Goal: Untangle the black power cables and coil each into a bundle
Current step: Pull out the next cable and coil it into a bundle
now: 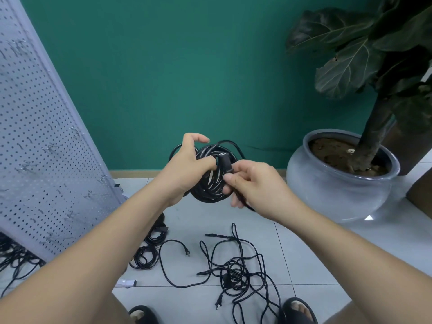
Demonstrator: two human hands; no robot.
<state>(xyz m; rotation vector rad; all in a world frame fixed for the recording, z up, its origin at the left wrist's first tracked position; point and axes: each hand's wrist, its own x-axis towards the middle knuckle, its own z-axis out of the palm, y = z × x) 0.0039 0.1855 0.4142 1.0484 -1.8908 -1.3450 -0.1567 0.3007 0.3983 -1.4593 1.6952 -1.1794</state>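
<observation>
wall (187, 66): flat teal-green, plain, fills the whole back
baseboard (135, 173): thin tan strip where the wall meets the floor
floor (315, 253): pale grey tiles, thin grout lines, kinda shiny
pegboard (35, 136): grey, loads of holes plus little wire hooks (50, 146), slants across the left side
plant (350, 54): big dark leaves, thick trunk (374, 136), right corner
pot (327, 188): round glossy grey, soil (332, 153) inside, on the floor near the wall
light: soft and even, 1 bright glint (368, 217) on the tile at the pot's foot

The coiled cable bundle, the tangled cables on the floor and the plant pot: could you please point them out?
coiled cable bundle (210, 189), head view, lower loops of the coil.
tangled cables (234, 273), head view, knotted middle of the heap.
plant pot (327, 190), head view, grey outer wall.
</observation>
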